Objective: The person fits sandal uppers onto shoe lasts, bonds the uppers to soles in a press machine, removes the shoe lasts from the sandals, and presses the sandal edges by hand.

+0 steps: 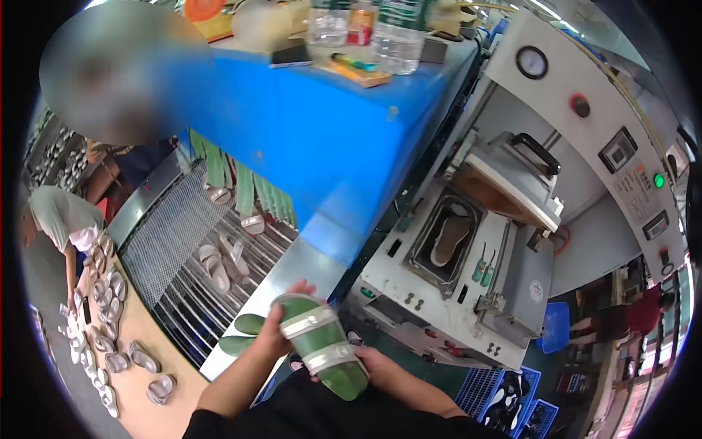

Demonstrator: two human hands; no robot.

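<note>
In front of my body I hold a sandal [322, 344] with a green foot-shaped bed and two pale straps with shiny buckles. My left hand [275, 329] grips its upper left edge, fingers partly behind it. Closed on the lower right edge is my right hand [376, 366]. Just left of my left hand, two green shoe-shaped pieces [245, 333] rest on the pale metal ledge [289, 274]. To the right is a press machine [439, 322] with its lid [508, 175] raised. A brown sole-shaped piece [452, 240] sits in its recess.
A slatted conveyor [172, 252] carries sandals [214, 267] under hanging green strips [245, 190]. More sandals cover a tan table [157, 351] at left, where a person [62, 219] reaches over. Bottles [398, 44] stand on the blue housing [292, 110]. Blue crates [479, 388] are at lower right.
</note>
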